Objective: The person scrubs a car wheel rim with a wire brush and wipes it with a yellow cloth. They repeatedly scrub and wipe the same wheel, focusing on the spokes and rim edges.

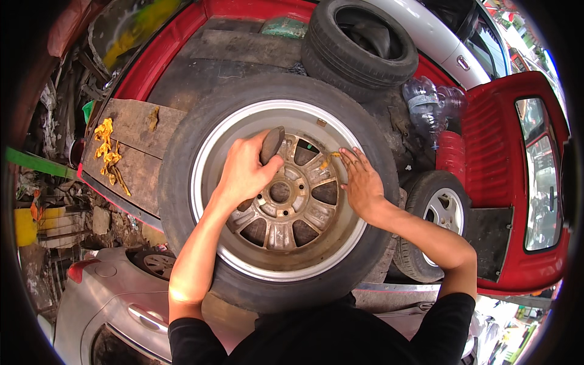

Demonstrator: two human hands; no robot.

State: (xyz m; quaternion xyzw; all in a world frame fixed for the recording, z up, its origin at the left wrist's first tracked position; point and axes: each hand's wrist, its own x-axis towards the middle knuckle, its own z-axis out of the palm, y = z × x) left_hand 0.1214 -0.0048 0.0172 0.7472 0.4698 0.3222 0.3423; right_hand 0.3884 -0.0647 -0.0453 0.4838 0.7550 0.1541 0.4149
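Observation:
A large wheel lies flat in front of me, its black tire (188, 137) around a silver metal rim (286, 275) with dirty spokes. My left hand (243, 167) is over the inside of the rim, fingers wrapped round a dark, flat, rounded pad (272, 145) whose exact kind I cannot make out. On the right inner wall of the rim rests my right hand (364, 182), fingers stretched out flat. A small yellow scrap (330, 160) lies by its fingertips; whether they touch it is unclear.
Yellow peeled scraps (108, 152) lie on a wooden board (137, 131) at left. Stacked loose tires (359, 55) stand behind the wheel. Plastic bottles (426, 106) and a smaller wheel (433, 225) are at right, beside a red truck cab (496, 146). A silver car (115, 292) is at lower left.

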